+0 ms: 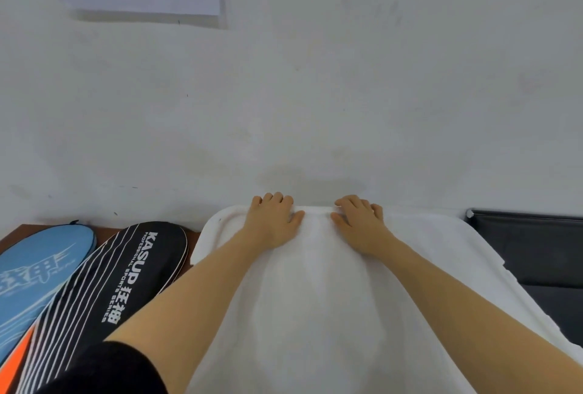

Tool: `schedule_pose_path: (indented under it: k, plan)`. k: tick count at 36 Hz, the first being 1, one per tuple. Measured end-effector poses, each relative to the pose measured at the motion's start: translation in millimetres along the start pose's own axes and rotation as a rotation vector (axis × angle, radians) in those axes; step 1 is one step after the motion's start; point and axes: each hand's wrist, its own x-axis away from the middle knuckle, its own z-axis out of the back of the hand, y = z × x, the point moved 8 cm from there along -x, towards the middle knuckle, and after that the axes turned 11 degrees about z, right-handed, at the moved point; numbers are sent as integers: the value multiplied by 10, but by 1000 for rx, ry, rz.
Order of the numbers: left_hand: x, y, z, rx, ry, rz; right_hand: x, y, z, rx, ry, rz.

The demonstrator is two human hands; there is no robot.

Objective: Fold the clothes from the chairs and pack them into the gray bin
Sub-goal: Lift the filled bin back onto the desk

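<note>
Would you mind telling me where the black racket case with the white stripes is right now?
In the head view the black racket case lies at lower left, between the blue racket case and the white garment, just left of the left forearm.

Readable text: two racket covers, both off to the left of the left hand's fingers [268, 199].
Black striped racket cover [126, 273], nearest those fingers: white print "KASUP", under it small "PROFESSIONAL SPORTS SERIES", plus two large Chinese characters further down the cover. Blue racket cover [41, 264], further left: white stylised Chinese characters, partly cut by the frame edge, can't read them for sure. Nothing else legible.
</note>
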Motion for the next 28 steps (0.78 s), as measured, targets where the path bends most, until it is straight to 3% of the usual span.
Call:
schedule_pose_path:
  k: [7,17,19,24,28]
  plan:
    - [305,834,231,18,59,-74,556,474,449,221,116,-80]
    - [895,2196,-8,55,14,-42,1584,1298,823,428,89,-171]
    - [1016,2361,-125,54,-58,10,1769,1438,803,352,49,-250]
    - [1281,2546,-442,-1,-249,170,2091,1638,537,-131,-35,-440]
    - [1380,2581,-547,1,-249,199,2176,1708,395,-346,-66,-513]
